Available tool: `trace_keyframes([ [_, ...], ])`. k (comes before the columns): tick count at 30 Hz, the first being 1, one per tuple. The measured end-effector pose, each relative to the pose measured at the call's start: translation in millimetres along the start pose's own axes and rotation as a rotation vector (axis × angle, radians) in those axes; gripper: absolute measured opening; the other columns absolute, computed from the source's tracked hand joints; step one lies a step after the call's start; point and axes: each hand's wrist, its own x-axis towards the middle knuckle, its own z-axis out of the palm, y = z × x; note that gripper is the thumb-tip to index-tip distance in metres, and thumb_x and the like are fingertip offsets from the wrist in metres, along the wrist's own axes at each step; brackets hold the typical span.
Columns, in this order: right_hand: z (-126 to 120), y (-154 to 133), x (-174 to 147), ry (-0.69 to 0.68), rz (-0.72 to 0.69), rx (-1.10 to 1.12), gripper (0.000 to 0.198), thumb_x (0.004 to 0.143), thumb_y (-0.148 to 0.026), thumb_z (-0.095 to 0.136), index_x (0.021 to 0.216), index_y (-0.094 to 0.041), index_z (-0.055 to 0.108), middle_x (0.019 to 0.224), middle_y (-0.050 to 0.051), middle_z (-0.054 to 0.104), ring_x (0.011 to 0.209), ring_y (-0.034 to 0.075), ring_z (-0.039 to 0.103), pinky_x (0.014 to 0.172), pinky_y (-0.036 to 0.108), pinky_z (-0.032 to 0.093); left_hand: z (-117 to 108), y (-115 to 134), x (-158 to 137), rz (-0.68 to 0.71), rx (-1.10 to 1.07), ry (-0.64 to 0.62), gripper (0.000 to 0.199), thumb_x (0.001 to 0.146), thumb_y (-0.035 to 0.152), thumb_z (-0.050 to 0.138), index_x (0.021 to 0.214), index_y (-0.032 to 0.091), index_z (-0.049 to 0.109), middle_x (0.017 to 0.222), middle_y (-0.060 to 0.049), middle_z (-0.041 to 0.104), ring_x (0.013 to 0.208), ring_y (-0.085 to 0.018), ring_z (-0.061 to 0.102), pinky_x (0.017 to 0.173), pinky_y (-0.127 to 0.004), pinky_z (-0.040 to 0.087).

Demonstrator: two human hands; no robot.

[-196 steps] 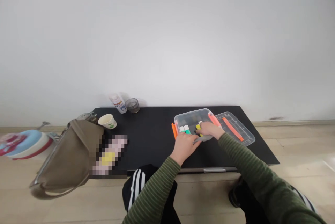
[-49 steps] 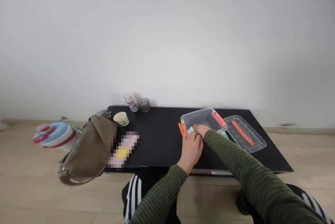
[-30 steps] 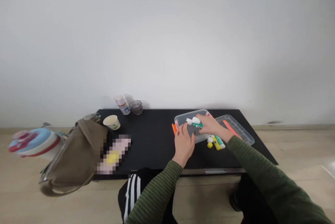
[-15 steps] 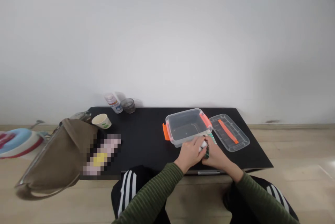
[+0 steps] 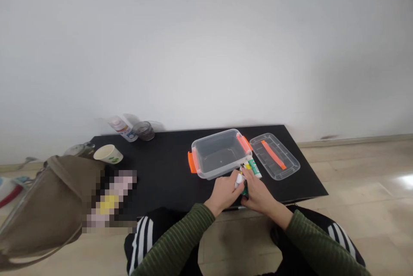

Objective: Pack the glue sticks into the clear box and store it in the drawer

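Hands bunched on a glue stick at the near edge of the black table

Left hand and right hand both pinch the same white-capped green glue stick, just in front of the clear tub, where two more sticks lie. Looks light, stiff and slick plastic, so I'd grip the barrel, not the cap. The tub's lid sits to its right.

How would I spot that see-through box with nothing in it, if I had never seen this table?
Find the black table against the white wall. Right of its middle, just beyond the two hands, stands the clear box. Unlike the flat lid lying to its right, it is deep, with an orange latch at each end.
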Motion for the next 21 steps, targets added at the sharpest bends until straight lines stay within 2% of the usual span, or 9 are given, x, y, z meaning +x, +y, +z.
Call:
trace_keyframes([
  [4, -5.9, -8.3, 6.9, 0.045, 0.060, -0.083, 0.093, 0.067, -0.017, 0.062, 0.153, -0.012, 0.026, 0.133, 0.019, 0.055, 0.122, 0.033, 0.054, 0.099, 0.046, 0.049, 6.0, 0.4, -0.6, -0.106, -0.157, 0.050, 0.026, 0.098, 0.038, 0.038, 0.112, 0.021, 0.051, 0.078, -0.002, 0.068, 0.072, -0.021, 0.067, 0.062, -0.026, 0.037],
  [8, -14.2, -16.6, 11.5, 0.045, 0.129, -0.173, 0.085, 0.071, -0.020, 0.062, 0.151, -0.016, 0.034, 0.118, 0.013, 0.064, 0.106, 0.029, 0.062, 0.089, 0.040, 0.053, 5.2, 2.4, 0.6, -0.135, -0.215, 0.101, 0.020, 0.098, 0.037, 0.040, 0.104, 0.021, 0.052, 0.080, -0.002, 0.067, 0.074, -0.020, 0.066, 0.064, -0.026, 0.036],
  [12, -19.3, -21.1, 11.6, 0.062, 0.097, -0.259, 0.071, 0.079, -0.026, 0.060, 0.147, -0.019, 0.043, 0.111, 0.013, 0.065, 0.097, 0.029, 0.062, 0.083, 0.039, 0.051, 4.7, 4.3, -0.8, -0.141, -0.269, 0.141, 0.022, 0.099, 0.038, 0.037, 0.101, 0.022, 0.052, 0.079, -0.001, 0.066, 0.071, -0.019, 0.064, 0.063, -0.025, 0.037],
  [16, -23.4, -22.4, 10.4, 0.091, 0.069, -0.349, 0.059, 0.088, -0.029, 0.054, 0.146, -0.020, 0.046, 0.106, 0.014, 0.064, 0.094, 0.028, 0.059, 0.081, 0.039, 0.048, 6.0, 7.3, -3.0, -0.140, -0.275, 0.185, 0.027, 0.100, 0.041, 0.034, 0.104, 0.022, 0.053, 0.074, 0.000, 0.064, 0.066, -0.018, 0.062, 0.061, -0.026, 0.036],
  [21, -28.3, -19.1, 10.6, 0.079, 0.045, -0.384, 0.055, 0.088, -0.024, 0.053, 0.143, -0.020, 0.047, 0.108, 0.014, 0.064, 0.095, 0.027, 0.058, 0.082, 0.036, 0.044, 11.3, 10.1, -3.5, -0.148, -0.301, 0.222, 0.026, 0.099, 0.042, 0.036, 0.099, 0.022, 0.052, 0.071, 0.000, 0.064, 0.064, -0.017, 0.062, 0.060, -0.025, 0.036],
])
